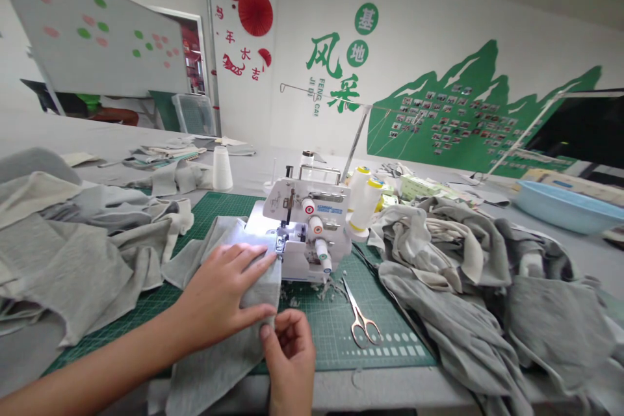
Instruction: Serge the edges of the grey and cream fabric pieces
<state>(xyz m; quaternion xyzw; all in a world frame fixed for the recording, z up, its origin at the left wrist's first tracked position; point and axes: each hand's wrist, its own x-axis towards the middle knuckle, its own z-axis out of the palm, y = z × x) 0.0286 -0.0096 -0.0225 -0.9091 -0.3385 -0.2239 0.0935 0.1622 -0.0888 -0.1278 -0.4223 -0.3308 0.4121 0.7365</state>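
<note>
- Left hand (pixel 219 296): open, lying flat on the grey jersey strip (pixel 219 367), fingers extended toward the presser foot (pixel 281 242), tips just short of it.
- Right hand (pixel 290 357): closed on the strip's right edge, pinching it between thumb and curled fingers; set just below the left hand, close to it but not touching.
- Strip: far end on the overlocker's (pixel 307 224) bed at the foot, body running toward the person and over the front edge of the table (pixel 370 390).
- Overlocker: white, lit at the needle, standing on a green cutting mat (pixel 390 338); thread cones (pixel 361 198) stand behind it on the right.
- Scissors (pixel 359 318): gold-toned, lying open-handled on the mat, right of the right hand, with thread scraps near the machine's base.
- Left fabric pile (pixel 73 266): grey, overlapping the mat's left side.
- Right fabric pile (pixel 448 292): grey, heaped beside the mat.
- Blue basin (pixel 565 206): at the table's far right.
</note>
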